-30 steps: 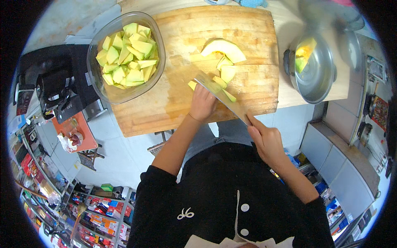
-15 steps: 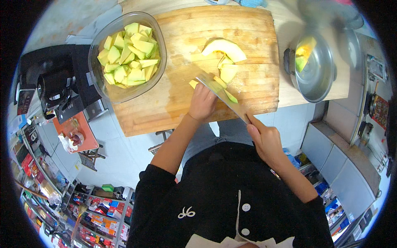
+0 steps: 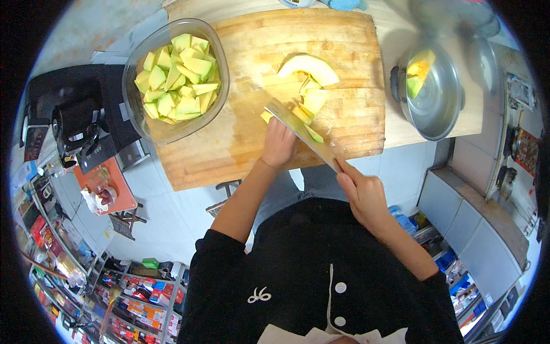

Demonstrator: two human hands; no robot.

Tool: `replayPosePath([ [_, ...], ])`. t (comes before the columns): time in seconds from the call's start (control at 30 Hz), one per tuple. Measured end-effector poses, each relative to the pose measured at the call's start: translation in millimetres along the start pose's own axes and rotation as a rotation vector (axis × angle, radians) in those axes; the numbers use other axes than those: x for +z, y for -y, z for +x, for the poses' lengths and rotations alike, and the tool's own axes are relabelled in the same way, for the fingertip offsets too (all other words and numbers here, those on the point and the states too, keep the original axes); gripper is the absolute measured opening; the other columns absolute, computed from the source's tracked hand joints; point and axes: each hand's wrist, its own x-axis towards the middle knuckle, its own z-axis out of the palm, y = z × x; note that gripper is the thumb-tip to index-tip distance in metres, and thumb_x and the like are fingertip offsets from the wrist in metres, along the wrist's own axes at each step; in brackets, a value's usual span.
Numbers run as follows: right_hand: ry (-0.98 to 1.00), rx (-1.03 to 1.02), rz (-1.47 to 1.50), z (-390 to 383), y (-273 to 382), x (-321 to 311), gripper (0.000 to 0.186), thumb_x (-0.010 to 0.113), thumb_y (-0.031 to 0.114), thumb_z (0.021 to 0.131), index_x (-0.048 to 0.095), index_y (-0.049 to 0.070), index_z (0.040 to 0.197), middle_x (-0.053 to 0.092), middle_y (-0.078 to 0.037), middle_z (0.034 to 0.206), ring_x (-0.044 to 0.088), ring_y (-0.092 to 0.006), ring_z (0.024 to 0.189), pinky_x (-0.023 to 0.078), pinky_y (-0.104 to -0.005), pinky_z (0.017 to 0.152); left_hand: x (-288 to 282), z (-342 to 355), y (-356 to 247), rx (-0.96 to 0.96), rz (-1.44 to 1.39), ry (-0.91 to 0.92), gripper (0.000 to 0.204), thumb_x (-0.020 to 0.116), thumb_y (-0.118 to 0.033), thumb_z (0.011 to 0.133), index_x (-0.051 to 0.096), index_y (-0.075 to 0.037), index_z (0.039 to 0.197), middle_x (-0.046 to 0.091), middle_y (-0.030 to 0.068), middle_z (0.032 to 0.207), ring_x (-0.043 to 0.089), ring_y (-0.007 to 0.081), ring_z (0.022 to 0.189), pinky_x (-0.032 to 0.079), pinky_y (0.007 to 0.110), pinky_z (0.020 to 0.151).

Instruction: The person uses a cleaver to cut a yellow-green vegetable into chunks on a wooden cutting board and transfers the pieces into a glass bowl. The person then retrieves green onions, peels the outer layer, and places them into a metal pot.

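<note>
Wooden cutting board (image 3: 349,49) bears cut fruit (image 3: 316,69). Right hand (image 3: 365,194) clasps a knife (image 3: 301,133); left hand (image 3: 279,144) curls alongside, its grip hidden.

From here I see a pale tiled floor (image 3: 160,223) and, at left, a small orange-topped table (image 3: 121,190). Crowded shelves (image 3: 143,304) fill the lower left; low pale-fronted cabinets (image 3: 458,221) stand right.

Bright light falls on the wedge (image 3: 317,67); outer edges curve.
</note>
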Motion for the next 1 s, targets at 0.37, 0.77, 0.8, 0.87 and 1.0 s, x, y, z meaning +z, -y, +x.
replayPosePath([
  [0.37,-0.084,0.013,0.079,65,-20,37,0.037,0.048,0.037,0.091,0.06,0.005,0.106,0.059,-0.023,0.064,0.059,-0.0401,0.058,0.047,-0.0474,0.056,-9,6,-6,0.34,0.161,-0.159,0.027,0.062,0.001,0.069,0.05,-0.006,0.092,0.052,0.0115,0.094,0.049,0.0298,0.079,0.04,0.038,0.071],
  [0.77,-0.031,0.035,-0.137,19,2,-3,0.037,0.048,0.031,0.092,0.059,0.002,0.112,0.055,-0.022,0.061,0.057,-0.0378,0.055,0.044,-0.0413,0.053,4,8,-6,0.222,0.174,-0.196,0.034,0.062,0.001,0.068,0.05,-0.003,0.1,0.051,0.0166,0.099,0.048,0.0365,0.092,0.039,0.043,0.079],
  [0.8,-0.06,0.015,-0.157,28,-2,5,0.037,0.048,0.032,0.092,0.059,0.002,0.111,0.055,-0.023,0.061,0.057,-0.0382,0.055,0.043,-0.0418,0.053,3,8,-6,0.231,0.183,-0.227,0.026,0.06,0.002,0.07,0.051,-0.004,0.094,0.052,0.0149,0.095,0.049,0.0338,0.087,0.04,0.041,0.074],
  [0.87,-0.104,-0.075,-0.189,60,-10,24,0.037,0.049,0.035,0.09,0.059,0.006,0.11,0.058,-0.02,0.062,0.059,-0.038,0.057,0.046,-0.0451,0.055,1,9,-7,0.239,0.152,-0.201,0.025,0.06,0.002,0.07,0.052,-0.004,0.093,0.052,0.0138,0.095,0.049,0.0332,0.087,0.04,0.041,0.074],
  [1.0,-0.087,-0.033,-0.019,69,-15,21,0.036,0.049,0.036,0.09,0.059,0.007,0.108,0.06,-0.019,0.065,0.059,-0.0385,0.059,0.047,-0.0468,0.055,-2,9,-8,0.24,0.102,-0.186,0.023,0.059,0.001,0.072,0.052,-0.004,0.094,0.053,0.0121,0.096,0.049,0.0326,0.087,0.04,0.041,0.076],
])
